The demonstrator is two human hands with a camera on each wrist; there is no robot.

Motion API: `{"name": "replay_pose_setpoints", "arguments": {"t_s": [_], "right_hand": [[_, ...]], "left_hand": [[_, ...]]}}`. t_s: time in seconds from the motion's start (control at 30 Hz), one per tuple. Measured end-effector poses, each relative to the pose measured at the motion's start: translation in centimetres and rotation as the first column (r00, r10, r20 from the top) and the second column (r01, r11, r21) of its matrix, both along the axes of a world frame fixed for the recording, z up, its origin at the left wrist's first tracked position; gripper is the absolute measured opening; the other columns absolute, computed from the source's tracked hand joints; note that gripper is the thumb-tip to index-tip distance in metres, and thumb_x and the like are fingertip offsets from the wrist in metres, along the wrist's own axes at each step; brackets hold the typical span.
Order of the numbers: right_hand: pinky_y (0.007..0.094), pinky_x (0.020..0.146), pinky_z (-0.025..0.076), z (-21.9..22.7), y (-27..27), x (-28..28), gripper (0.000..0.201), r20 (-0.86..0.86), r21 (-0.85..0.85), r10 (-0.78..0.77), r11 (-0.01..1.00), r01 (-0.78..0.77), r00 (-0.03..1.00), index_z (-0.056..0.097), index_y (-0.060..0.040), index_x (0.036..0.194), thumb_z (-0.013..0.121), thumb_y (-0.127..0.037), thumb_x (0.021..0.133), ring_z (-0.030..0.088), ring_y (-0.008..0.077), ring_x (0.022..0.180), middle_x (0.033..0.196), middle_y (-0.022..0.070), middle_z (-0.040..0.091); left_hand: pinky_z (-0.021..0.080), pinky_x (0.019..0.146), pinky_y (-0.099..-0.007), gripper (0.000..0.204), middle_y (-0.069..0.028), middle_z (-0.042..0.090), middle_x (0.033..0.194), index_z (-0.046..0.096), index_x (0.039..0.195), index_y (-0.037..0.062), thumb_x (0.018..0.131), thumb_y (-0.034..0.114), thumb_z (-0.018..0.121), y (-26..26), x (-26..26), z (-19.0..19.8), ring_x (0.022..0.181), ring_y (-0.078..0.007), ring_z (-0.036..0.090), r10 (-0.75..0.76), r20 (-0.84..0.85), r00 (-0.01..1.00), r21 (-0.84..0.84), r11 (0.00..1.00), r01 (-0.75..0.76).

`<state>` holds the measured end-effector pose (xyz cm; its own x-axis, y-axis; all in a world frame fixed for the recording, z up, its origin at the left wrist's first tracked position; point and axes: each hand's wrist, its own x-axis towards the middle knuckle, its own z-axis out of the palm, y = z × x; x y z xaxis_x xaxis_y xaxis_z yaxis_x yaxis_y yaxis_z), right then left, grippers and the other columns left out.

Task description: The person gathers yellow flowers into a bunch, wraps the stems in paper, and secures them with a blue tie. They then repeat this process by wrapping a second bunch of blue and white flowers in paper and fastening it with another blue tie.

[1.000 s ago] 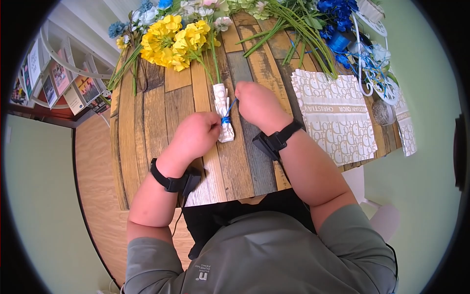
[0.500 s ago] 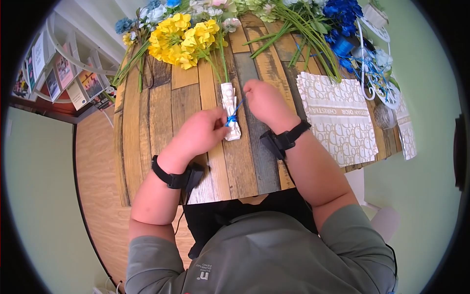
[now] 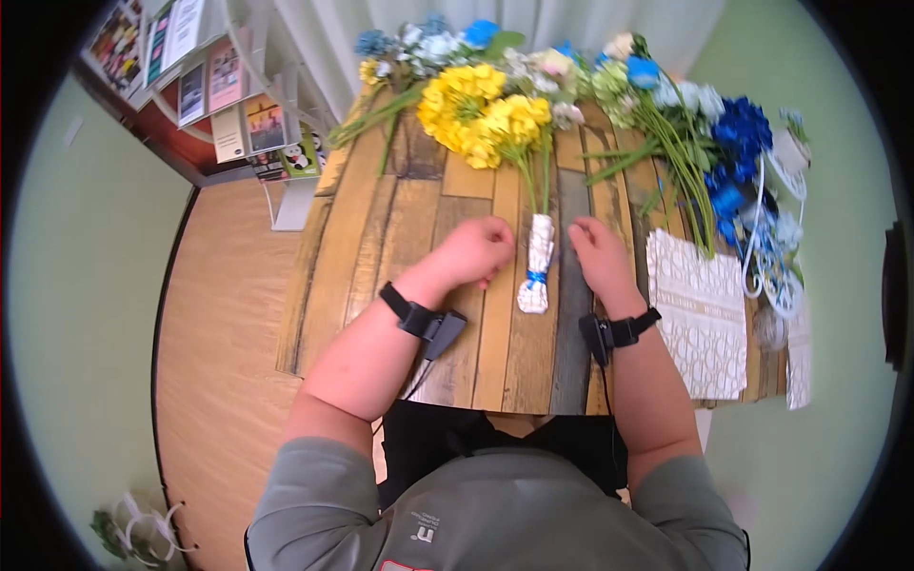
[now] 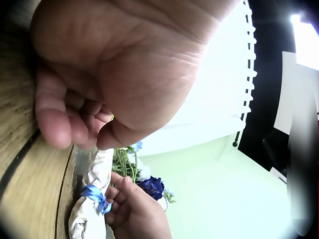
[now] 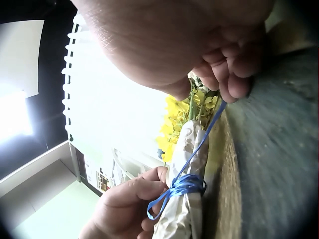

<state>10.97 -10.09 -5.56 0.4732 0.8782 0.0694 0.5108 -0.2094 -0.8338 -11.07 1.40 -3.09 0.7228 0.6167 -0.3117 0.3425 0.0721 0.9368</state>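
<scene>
A narrow bundle in white patterned wrapping paper (image 3: 539,244) lies on the table around the green stems of yellow flowers (image 3: 481,116). Blue ribbon (image 5: 185,185) is wound about its lower part, with a small loop sticking out at the side. From there one strand rises to the curled fingertips of my right hand (image 3: 602,255), which holds it just right of the bundle; the head view does not show this strand. My left hand (image 3: 474,251), fingers loosely curled and nothing in them, hovers left of the bundle, apart from it in the head view.
Several patterned paper sheets (image 3: 697,319) lie at the right. Green stems (image 3: 671,157) and dark blue flowers (image 3: 741,136) are at the back right, by a white curled metal stand (image 3: 754,238). A magazine rack (image 3: 233,90) stands beyond the table's left edge.
My left hand has moved off the bundle to the left. My right hand stays right of it with the ribbon. The head view has shifted, so the table appears further right and lower.
</scene>
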Motion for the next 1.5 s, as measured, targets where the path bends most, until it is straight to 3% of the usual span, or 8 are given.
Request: {"name": "replay_pose_setpoints", "arguments": {"t_s": [0.27,0.43,0.67,0.7,0.77,0.93,1.13,1.5], "right_hand": [[0.0348,0.076,0.051,1.9,0.5,-2.0,0.053,0.113,-0.066,-0.023,0.997,0.030,0.993,0.065,0.0032,0.122,0.064,-0.043,0.096,0.066,0.0239,0.082,0.088,0.0126,0.069],[0.0406,0.087,0.053,4.4,3.2,-4.5,0.075,0.268,-0.250,0.029,0.967,0.041,0.963,0.059,0.0091,0.128,0.069,-0.053,0.087,0.069,0.0361,0.098,0.101,0.0228,0.072],[0.0443,0.078,0.057,1.7,7.0,-2.2,0.037,0.394,-0.358,0.103,0.933,0.049,0.913,0.061,0.0053,0.105,0.065,-0.026,0.087,0.071,0.0389,0.090,0.096,0.0256,0.071],[0.0418,0.070,0.056,1.4,6.8,-1.7,0.028,-0.003,-0.281,0.038,0.959,-0.037,0.999,0.058,0.0026,0.103,0.063,-0.021,0.088,0.070,0.0330,0.083,0.091,0.0203,0.070],[0.0312,0.052,0.049,4.1,5.7,-3.3,0.009,-0.627,-0.149,-0.099,0.989,0.006,0.773,0.050,-0.0061,0.098,0.057,-0.007,0.093,0.059,0.0148,0.062,0.078,0.0055,0.060],[0.0284,0.049,0.042,7.5,3.3,-4.3,0.009,-0.704,0.056,0.043,0.998,-0.005,0.708,0.049,-0.0084,0.103,0.055,-0.008,0.095,0.048,0.0124,0.053,0.074,0.0024,0.053],[0.0281,0.048,0.037,10.5,1.1,-5.0,0.008,-0.670,0.531,0.348,0.842,0.096,0.656,0.045,-0.0089,0.105,0.050,-0.008,0.101,0.044,0.0122,0.051,0.072,0.0034,0.047],[0.0284,0.047,0.036,6.9,1.5,-0.9,0.008,-0.756,0.530,0.325,0.814,0.239,0.568,0.045,-0.0107,0.106,0.050,-0.017,0.106,0.041,0.0124,0.050,0.068,0.0009,0.043]], "left_hand": [[0.049,0.043,-0.0293,0.007,-0.0025,0.057,0.067,0.058,0.086,0.0058,0.090,0.011,0.061,0.3,-0.2,0.0,0.050,-0.0120,0.054,-0.039,0.034,0.999,0.016,0.999,0.039],[0.049,0.043,-0.0298,0.010,-0.0034,0.058,0.067,0.058,0.086,0.0053,0.092,0.013,0.060,0.4,-0.2,-0.3,0.049,-0.0128,0.055,-0.035,0.054,0.998,0.036,0.999,0.033],[0.049,0.043,-0.0291,0.012,-0.0038,0.059,0.068,0.059,0.087,0.0049,0.094,0.015,0.056,0.9,-0.5,-0.5,0.051,-0.0135,0.056,-0.052,0.080,0.995,-0.009,0.999,0.053],[0.049,0.043,-0.0291,0.012,-0.0038,0.059,0.068,0.059,0.087,0.0049,0.094,0.015,0.056,0.9,-0.5,-0.4,0.051,-0.0135,0.056,-0.067,0.096,0.993,-0.004,0.998,0.067],[0.050,0.044,-0.0287,0.012,-0.0032,0.058,0.068,0.059,0.088,0.0048,0.094,0.014,0.056,0.9,-0.6,-0.3,0.051,-0.0135,0.057,-0.041,0.085,0.996,-0.049,0.998,0.045],[0.049,0.044,-0.0283,0.010,-0.0022,0.058,0.068,0.058,0.088,0.0052,0.093,0.013,0.056,0.8,-0.5,-0.1,0.051,-0.0129,0.056,-0.030,0.088,0.996,-0.072,0.997,0.036],[0.048,0.044,-0.0274,0.006,-0.0013,0.057,0.068,0.058,0.088,0.0058,0.092,0.010,0.057,0.7,-0.5,0.1,0.052,-0.0112,0.055,-0.021,0.068,0.997,-0.096,0.995,0.028],[0.046,0.042,-0.0277,0.006,-0.0013,0.056,0.066,0.057,0.087,0.0049,0.092,0.008,0.059,0.1,0.0,0.5,0.049,-0.0107,0.053,-0.007,0.029,1.000,-0.068,0.998,0.009]]}}
